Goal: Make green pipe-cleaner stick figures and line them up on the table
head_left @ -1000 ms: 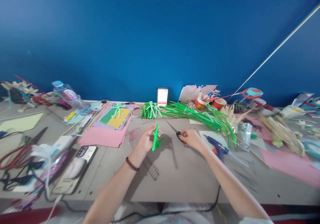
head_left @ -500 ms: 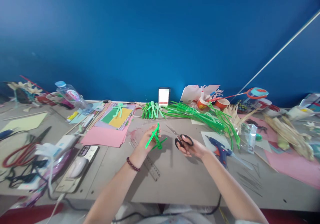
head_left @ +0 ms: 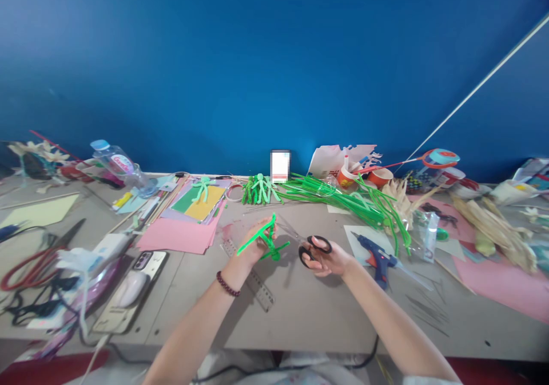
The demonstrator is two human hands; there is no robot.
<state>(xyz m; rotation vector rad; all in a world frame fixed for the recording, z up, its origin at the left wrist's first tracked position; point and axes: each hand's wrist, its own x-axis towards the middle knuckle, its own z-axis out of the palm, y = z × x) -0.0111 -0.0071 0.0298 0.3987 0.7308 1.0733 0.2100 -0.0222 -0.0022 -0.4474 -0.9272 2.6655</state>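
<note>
My left hand (head_left: 255, 246), with a beaded bracelet at the wrist, is closed on a bright green pipe-cleaner figure (head_left: 270, 242) with several bent limbs. My right hand (head_left: 326, 257) has its fingers through the black handles of a pair of scissors (head_left: 315, 249). The scissor blades are parted and point up and left toward the figure; whether they touch it I cannot tell. Under my left arm lies a clear ruler (head_left: 262, 293). Behind my hands stand several finished-looking green pipe-cleaner figures (head_left: 261, 189), and another such figure (head_left: 202, 189) lies on coloured paper.
A bundle of green pipe cleaners (head_left: 343, 202) stretches along the back right. To the right lies a blue glue gun (head_left: 377, 259). Pink paper (head_left: 171, 236), a phone (head_left: 111, 310) under a white mouse (head_left: 132, 289), and red-handled scissors (head_left: 34, 265) are on the left.
The green figure has turned slightly in my left hand, one strand now reaching further left. My right hand has shifted a little left with the scissors, whose blades look wider apart.
</note>
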